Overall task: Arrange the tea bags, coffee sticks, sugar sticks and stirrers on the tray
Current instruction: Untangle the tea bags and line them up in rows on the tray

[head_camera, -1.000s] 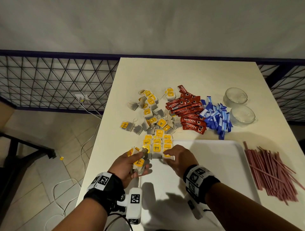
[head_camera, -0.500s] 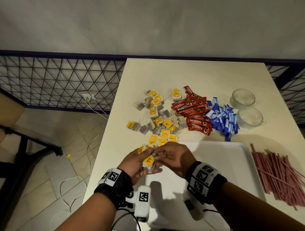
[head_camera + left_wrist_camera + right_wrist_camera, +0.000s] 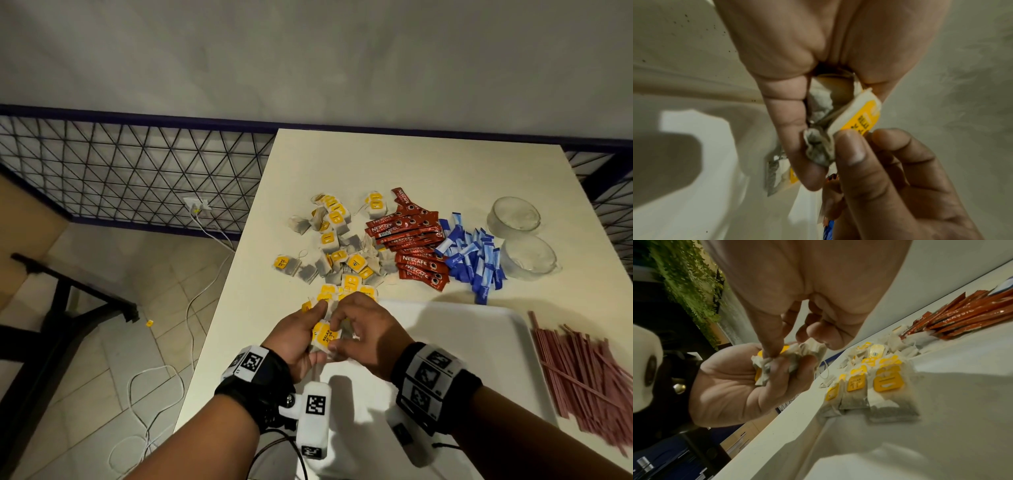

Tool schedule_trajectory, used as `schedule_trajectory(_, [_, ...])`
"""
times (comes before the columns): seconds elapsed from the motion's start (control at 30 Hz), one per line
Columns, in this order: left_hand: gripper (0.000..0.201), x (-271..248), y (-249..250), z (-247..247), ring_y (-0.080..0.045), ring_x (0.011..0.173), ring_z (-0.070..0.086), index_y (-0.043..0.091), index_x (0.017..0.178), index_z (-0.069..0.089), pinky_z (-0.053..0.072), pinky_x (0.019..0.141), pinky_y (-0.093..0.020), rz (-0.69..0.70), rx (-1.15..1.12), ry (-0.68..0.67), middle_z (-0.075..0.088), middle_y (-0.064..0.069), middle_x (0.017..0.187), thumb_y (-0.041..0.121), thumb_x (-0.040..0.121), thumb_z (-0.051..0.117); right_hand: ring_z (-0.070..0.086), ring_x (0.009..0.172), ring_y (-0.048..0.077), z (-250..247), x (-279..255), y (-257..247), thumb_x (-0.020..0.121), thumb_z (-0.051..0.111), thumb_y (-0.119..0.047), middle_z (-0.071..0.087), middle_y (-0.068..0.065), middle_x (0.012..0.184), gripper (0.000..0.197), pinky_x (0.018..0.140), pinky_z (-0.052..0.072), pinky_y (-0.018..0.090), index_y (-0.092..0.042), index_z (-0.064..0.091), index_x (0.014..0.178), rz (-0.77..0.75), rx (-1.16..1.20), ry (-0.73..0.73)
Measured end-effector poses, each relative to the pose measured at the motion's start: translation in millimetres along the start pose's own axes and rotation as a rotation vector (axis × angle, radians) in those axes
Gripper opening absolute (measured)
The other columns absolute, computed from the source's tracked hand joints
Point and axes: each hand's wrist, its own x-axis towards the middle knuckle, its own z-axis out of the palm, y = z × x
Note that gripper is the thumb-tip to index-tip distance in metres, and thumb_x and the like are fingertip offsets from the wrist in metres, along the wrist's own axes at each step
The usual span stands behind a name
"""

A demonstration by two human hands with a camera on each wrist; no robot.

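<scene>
My left hand (image 3: 306, 330) grips a small bundle of tea bags (image 3: 324, 337) with yellow tags over the left edge of the white tray (image 3: 462, 346). My right hand (image 3: 342, 334) meets it, thumb and forefinger pinching one bag (image 3: 819, 150) of that bundle. In the right wrist view a neat row of tea bags (image 3: 869, 386) lies at the tray's far left corner. Beyond the tray lie the loose tea bag pile (image 3: 339, 250), red coffee sticks (image 3: 411, 246) and blue sugar sticks (image 3: 472, 260). Reddish stirrers (image 3: 589, 370) lie to the right of the tray.
Two glass cups (image 3: 513, 216) (image 3: 529, 257) stand at the table's right edge behind the sugar sticks. The table's left edge drops to a tiled floor with white cables (image 3: 205, 274). A wire-mesh fence (image 3: 137, 171) runs behind.
My right hand left the row of tea bags on the tray and came back to the left hand's bundle, where it now pinches a bag. The left hand kept its hold.
</scene>
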Motion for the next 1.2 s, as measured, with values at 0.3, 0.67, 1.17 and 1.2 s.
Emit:
schedule_trajectory(0.3, [0.039,1,-1,1,-0.031,0.057,0.067,-0.001,0.118,0.055,0.058,0.051,-0.039,-0.047,-0.051,-0.054,0.067,-0.022,0.084,0.031,0.098,0.05,0.049,0.097,0.006,-9,-1,-7,0.076,0.073,-0.017,0.039,-0.025,0.102,0.018,0.085,0.038,0.013,-0.019,0.068,0.093,-0.064,-0.076,-0.116])
schedule_trajectory(0.67, [0.045,5,-5,-2,-0.028,0.064,0.066,0.009,0.098,0.073,0.057,0.064,-0.042,-0.083,-0.141,-0.278,0.069,-0.018,0.088,0.047,0.086,0.051,0.05,0.081,0.003,-13,-1,-10,0.08,0.068,-0.026,0.06,-0.004,0.093,0.019,0.077,0.042,0.02,-0.012,0.07,0.092,-0.12,-0.137,-0.08])
schedule_trajectory(1.17, [0.052,1,0,-8,-0.035,0.07,0.069,-0.003,0.128,0.051,0.059,0.057,-0.041,0.003,-0.169,-0.121,0.066,-0.025,0.098,0.008,0.077,0.054,0.051,0.064,-0.003,-29,-6,-21,0.078,0.076,-0.017,0.058,-0.028,0.069,0.019,0.063,0.035,0.007,-0.034,0.067,0.075,-0.052,0.016,-0.007])
schedule_trajectory(1.2, [0.046,0,1,-9,-0.036,0.071,0.07,-0.002,0.126,0.053,0.059,0.057,-0.041,0.02,-0.143,-0.097,0.066,-0.025,0.1,0.007,0.08,0.053,0.049,0.059,-0.001,-32,-6,-21,0.08,0.075,-0.017,0.057,-0.029,0.063,0.026,0.059,0.034,0.008,-0.039,0.062,0.074,0.015,0.022,-0.015])
